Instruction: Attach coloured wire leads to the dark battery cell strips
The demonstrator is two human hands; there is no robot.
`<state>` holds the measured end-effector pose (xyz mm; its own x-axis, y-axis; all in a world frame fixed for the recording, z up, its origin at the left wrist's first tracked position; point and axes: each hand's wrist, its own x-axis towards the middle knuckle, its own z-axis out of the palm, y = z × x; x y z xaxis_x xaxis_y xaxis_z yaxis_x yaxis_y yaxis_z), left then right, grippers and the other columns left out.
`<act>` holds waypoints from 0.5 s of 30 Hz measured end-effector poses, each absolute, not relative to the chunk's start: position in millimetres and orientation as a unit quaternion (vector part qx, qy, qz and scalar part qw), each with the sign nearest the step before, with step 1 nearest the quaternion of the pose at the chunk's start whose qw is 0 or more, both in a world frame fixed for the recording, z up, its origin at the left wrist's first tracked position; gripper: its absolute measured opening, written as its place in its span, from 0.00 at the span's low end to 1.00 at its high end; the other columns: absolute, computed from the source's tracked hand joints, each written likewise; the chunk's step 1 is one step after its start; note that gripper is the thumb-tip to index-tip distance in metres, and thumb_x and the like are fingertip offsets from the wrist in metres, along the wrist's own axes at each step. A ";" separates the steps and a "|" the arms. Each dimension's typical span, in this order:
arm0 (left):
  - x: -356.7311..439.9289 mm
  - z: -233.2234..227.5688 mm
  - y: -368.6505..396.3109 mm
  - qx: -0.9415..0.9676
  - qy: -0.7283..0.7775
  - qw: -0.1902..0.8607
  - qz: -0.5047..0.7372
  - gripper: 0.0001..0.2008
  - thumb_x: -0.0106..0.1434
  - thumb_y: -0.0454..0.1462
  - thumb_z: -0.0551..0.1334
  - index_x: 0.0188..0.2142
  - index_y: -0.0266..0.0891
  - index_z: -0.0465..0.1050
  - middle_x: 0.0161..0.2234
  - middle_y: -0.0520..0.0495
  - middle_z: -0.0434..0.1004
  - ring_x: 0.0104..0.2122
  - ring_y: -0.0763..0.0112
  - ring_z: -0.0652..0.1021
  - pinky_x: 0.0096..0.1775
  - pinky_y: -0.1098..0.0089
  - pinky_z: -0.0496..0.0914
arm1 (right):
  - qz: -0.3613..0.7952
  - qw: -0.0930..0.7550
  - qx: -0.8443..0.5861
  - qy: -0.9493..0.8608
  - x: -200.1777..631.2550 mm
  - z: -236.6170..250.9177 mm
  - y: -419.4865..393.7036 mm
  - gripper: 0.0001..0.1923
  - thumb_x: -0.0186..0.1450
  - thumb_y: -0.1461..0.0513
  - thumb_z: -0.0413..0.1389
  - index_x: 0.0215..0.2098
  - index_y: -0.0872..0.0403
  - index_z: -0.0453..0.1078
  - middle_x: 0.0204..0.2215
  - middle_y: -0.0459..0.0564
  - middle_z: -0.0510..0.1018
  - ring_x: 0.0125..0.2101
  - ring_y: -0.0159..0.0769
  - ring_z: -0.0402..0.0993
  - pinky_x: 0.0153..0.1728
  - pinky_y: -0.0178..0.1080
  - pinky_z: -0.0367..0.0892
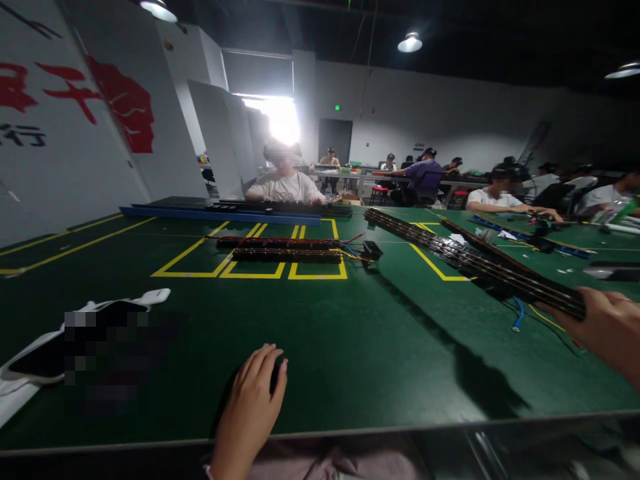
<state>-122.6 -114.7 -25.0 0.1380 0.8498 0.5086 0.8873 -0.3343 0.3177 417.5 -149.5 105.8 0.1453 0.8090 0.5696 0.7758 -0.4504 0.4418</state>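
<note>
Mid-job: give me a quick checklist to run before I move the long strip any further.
1. Right hand gripping near end of long strip: ok.
2. Strip lifted off green table, shadow beneath: ok.
3. Left hand on table away from strip, over a small dark object: ok.
4. Two strips in the yellow boxes stay apart from the held one: ok.
5. Blue wire hanging under strip free: cannot tell.
</note>
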 end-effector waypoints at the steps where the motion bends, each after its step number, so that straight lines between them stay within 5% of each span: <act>1: -122.3 -24.3 -114.7 -0.753 -0.576 0.031 -0.316 0.15 0.65 0.43 0.52 0.45 0.40 0.71 0.47 0.43 0.74 0.50 0.59 0.72 0.50 0.57 0.68 | 0.384 0.022 0.752 0.536 405.7 108.6 -146.5 0.20 0.64 0.46 0.47 0.35 0.53 0.69 0.32 0.63 0.74 0.25 0.45 0.71 0.23 0.41 0.51; 8: -120.3 -19.9 -115.8 -0.741 -0.582 0.035 -0.333 0.15 0.64 0.43 0.52 0.44 0.40 0.71 0.46 0.42 0.74 0.48 0.60 0.73 0.49 0.58 0.69 | 0.285 -0.031 0.686 0.669 308.0 109.6 -93.2 0.24 0.64 0.44 0.47 0.42 0.55 0.66 0.37 0.58 0.75 0.32 0.43 0.73 0.27 0.39 0.57; 15: -120.6 -21.4 -117.0 -0.737 -0.598 0.011 -0.314 0.15 0.65 0.42 0.52 0.46 0.40 0.71 0.47 0.43 0.73 0.50 0.60 0.72 0.51 0.57 0.69 | 0.150 -0.057 0.587 0.794 205.1 83.2 -26.2 0.23 0.63 0.44 0.47 0.38 0.55 0.67 0.34 0.54 0.75 0.33 0.41 0.74 0.31 0.38 0.63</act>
<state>-120.6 -117.0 -21.4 0.0860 0.8750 0.4764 0.8887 -0.2835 0.3602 205.1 -26.2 83.2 -0.3052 0.9141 0.2669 0.9485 0.2668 0.1710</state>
